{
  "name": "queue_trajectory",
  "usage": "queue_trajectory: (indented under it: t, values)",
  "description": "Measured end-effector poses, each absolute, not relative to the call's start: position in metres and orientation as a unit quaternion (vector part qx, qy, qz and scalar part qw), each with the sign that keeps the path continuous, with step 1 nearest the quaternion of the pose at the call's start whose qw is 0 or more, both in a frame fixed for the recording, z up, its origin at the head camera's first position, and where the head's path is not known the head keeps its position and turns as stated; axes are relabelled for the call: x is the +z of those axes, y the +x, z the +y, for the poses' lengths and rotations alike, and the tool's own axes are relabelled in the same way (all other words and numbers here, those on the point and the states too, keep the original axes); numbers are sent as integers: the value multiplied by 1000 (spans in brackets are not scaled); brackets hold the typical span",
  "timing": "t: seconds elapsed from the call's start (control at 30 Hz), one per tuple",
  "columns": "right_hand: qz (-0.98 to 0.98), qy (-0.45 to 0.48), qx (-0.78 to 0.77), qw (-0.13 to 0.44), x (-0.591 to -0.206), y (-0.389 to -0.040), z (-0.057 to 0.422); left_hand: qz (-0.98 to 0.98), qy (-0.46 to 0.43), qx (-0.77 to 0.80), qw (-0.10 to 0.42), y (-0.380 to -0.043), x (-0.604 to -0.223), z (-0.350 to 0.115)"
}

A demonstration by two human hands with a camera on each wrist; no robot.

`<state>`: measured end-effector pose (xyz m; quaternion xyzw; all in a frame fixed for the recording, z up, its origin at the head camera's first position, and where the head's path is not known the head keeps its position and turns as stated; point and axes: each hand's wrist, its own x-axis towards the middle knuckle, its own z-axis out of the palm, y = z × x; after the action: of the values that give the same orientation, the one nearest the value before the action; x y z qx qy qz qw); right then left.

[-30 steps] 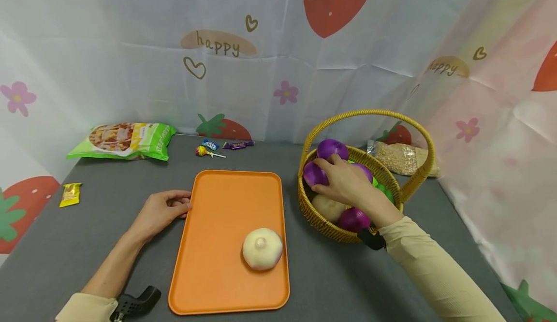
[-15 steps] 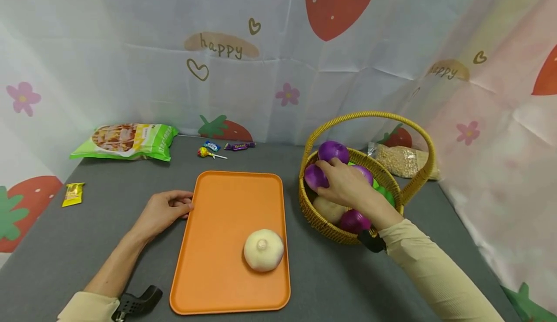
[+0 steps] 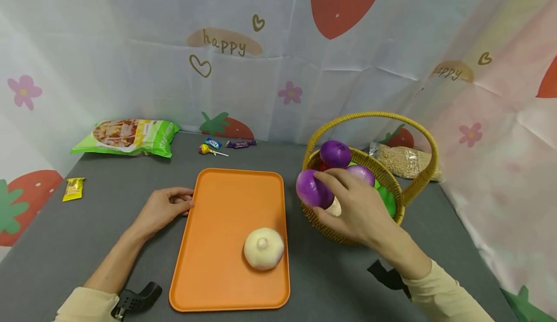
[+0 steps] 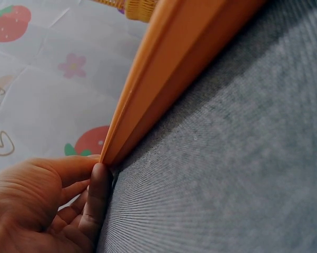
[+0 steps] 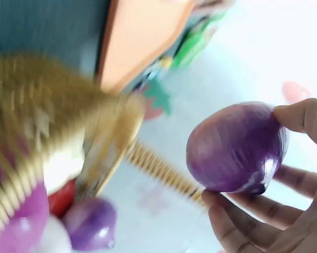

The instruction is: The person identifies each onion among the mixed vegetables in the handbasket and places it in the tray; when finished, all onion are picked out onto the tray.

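My right hand (image 3: 354,206) holds a purple onion (image 3: 314,189) between thumb and fingers, just above the near left rim of the yellow wicker basket (image 3: 391,174). In the right wrist view the onion (image 5: 237,147) is lifted apart from the basket. Another purple onion (image 3: 335,154) stays in the basket with more purple, green and pale items, partly hidden by the hand. My left hand (image 3: 163,211) pinches the left edge of the orange tray (image 3: 235,206); in the left wrist view thumb and finger meet at its rim. A pale round vegetable (image 3: 263,249) with a stubby top sits on the tray.
A green food bag (image 3: 130,138) lies at the back left, a yellow wrapped candy (image 3: 73,189) nearer. Behind the tray are a lollipop (image 3: 210,150) and two wrapped candies. A clear bag of grain (image 3: 400,161) lies behind the basket, whose tall handle (image 3: 370,115) arches over it.
My right hand has lifted the purple onion out of the basket and drawn it slightly toward me. My left hand and the tray stay in place.
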<state>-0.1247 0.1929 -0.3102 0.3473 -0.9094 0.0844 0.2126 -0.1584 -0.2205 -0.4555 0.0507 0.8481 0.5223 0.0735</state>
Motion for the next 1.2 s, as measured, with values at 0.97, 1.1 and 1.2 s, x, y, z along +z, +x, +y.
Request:
queue_trajectory:
  t: [0.97,1.1,1.2]
  values:
    - [-855,506,9,118,-380,-48,158,857,45,508,71,-158,-454,-220]
    - [-859,495,5,132,-387,-54,152,856,42,511,69,-158,-453,-219]
    - [-858,492,8,149,-392,-57,147,855,42,512,70,-159,-453,-219]
